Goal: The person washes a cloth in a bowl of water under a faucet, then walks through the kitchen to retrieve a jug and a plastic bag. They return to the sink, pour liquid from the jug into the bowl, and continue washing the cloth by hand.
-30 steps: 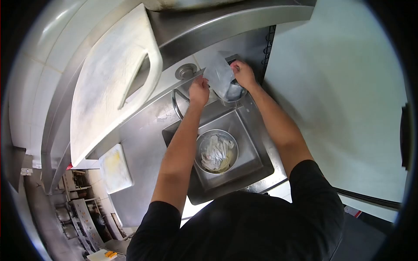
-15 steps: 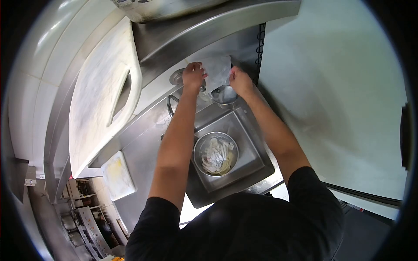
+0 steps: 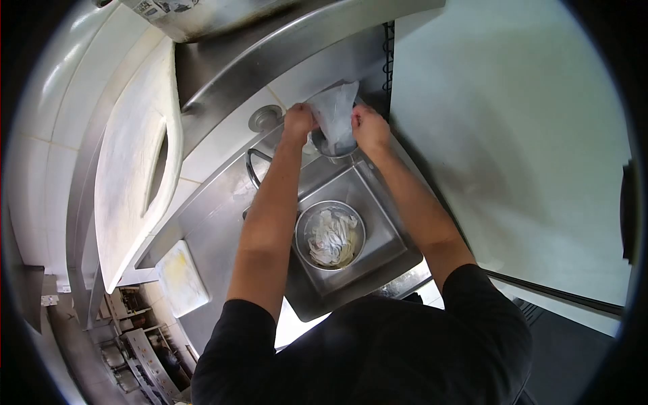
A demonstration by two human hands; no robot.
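Note:
Between my two hands hangs a translucent plastic bag [image 3: 335,111], its lower part over a round metal container [image 3: 345,150] at the sink's far edge. My left hand [image 3: 299,121] is closed on the bag's left side. On the right side, my right hand [image 3: 370,128] pinches the bag's edge. Nearer to me, a round metal bowl [image 3: 302,251] stands in the steel sink [image 3: 382,260]. It holds a crumpled whitish, cloth-like mass [image 3: 332,237] in what looks like liquid.
A curved faucet [image 3: 254,165] rises left of my left forearm. A large white cutting board [image 3: 128,162] leans at the left, and a smaller stained board [image 3: 183,280] lies on the steel counter [image 3: 219,223]. At right stands a large pale panel [image 3: 506,135].
The bag has dropped from a spread, raised position to a narrower hanging shape, reaching the metal container. My hands stay close to it on either side. The camera view has shifted slightly.

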